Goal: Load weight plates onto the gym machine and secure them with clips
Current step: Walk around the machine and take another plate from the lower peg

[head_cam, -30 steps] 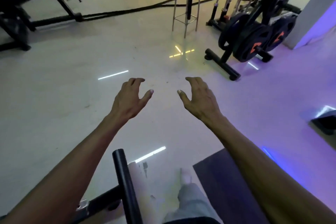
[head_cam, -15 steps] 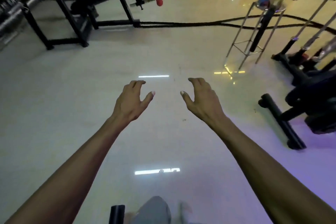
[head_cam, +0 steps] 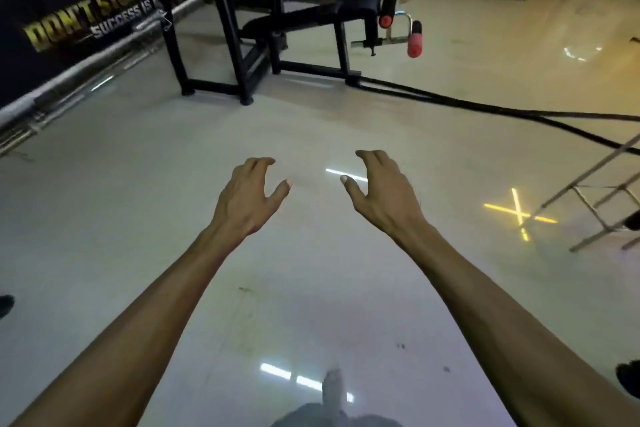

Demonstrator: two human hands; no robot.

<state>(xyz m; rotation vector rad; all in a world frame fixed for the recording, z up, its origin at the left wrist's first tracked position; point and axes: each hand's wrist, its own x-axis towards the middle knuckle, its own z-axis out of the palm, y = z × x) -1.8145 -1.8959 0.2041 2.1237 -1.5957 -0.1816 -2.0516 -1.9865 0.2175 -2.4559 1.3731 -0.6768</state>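
left hand (head_cam: 247, 196) open, empty | right hand (head_cam: 382, 192) open, empty | bench (head_cam: 311, 15) seemingly ahead

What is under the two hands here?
Only bare floor with light reflections lies under the left hand and right hand; both are empty. No plates visible.

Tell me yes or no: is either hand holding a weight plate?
No, the left hand and right hand are both open and empty above the floor.
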